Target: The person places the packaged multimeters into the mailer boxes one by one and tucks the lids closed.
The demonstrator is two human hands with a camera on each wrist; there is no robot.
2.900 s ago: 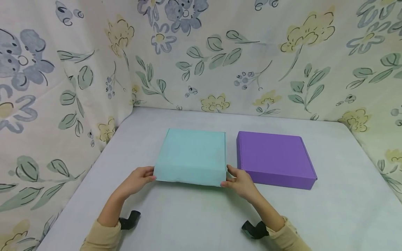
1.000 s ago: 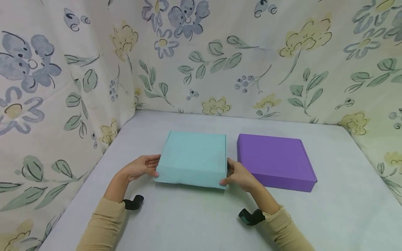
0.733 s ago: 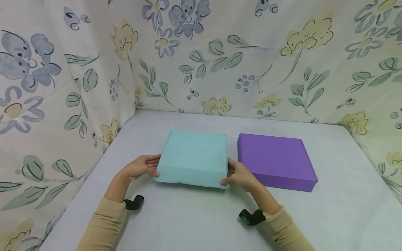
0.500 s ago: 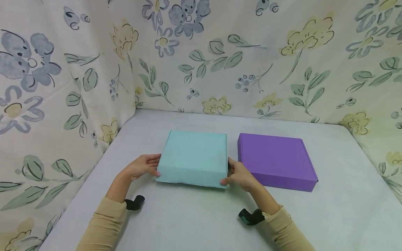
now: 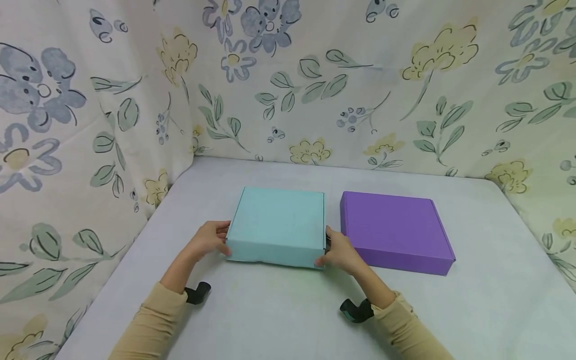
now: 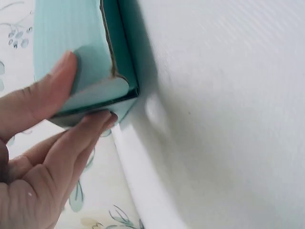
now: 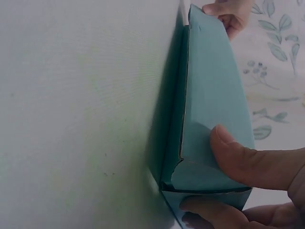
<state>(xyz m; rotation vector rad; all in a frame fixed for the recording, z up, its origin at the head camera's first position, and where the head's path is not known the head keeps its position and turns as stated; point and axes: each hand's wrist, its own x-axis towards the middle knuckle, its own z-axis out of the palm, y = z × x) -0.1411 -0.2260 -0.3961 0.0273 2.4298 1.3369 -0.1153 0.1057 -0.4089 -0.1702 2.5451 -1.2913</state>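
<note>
A light turquoise cardboard mailer box (image 5: 279, 217) lies flat on the white table, its top panel facing up. Along its front, the lid's flap (image 7: 214, 86) stands slightly off the box, with a dark gap behind its lower edge in both wrist views. My left hand (image 5: 209, 241) grips the front left corner, thumb on the flap and fingers against the side wall. At the opposite front corner my right hand (image 5: 338, 252) holds the box the same way, its thumb (image 7: 233, 152) on the flap and fingers along the side.
A purple cardboard box (image 5: 396, 230) lies closed just right of the turquoise one, close behind my right hand. The white tabletop (image 5: 270, 320) extends in front of both boxes. A flowered cloth (image 5: 288, 90) hangs behind and along the sides of the table.
The turquoise front flap has swung down and inward, so it now stands steeper against the front. Both hands stay at the corners and have shifted slightly inward with it.
</note>
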